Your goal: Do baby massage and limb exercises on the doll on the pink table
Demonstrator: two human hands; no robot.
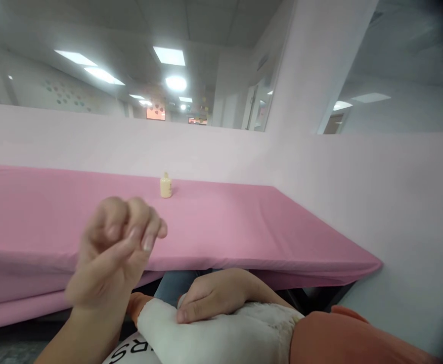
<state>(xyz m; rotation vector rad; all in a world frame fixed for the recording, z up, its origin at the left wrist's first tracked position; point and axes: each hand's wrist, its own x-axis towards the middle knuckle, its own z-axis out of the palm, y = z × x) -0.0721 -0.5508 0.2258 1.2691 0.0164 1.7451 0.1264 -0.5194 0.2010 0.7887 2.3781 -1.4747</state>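
Pink cloth-covered surface [221, 227]: one pale-yellow bottle [166, 187], upright near far edge. Left hand [117, 247]: raised, fingers curled, thumb against them, nothing visibly held; pose best kept steady, relaxed. Right hand [217, 296]: resting on cream garment [194, 341], grip indeterminable.

Your left hand [105, 260] is up over the table's [221, 222] near edge – palm toward you, fingers [138, 215] curled in, thumb [117, 256] across them, forearm [79, 336] slanting up. Right hand [208, 298] sits on the table's near side, lower – back up, wrist [240, 283] bent, fingertips mostly hidden.
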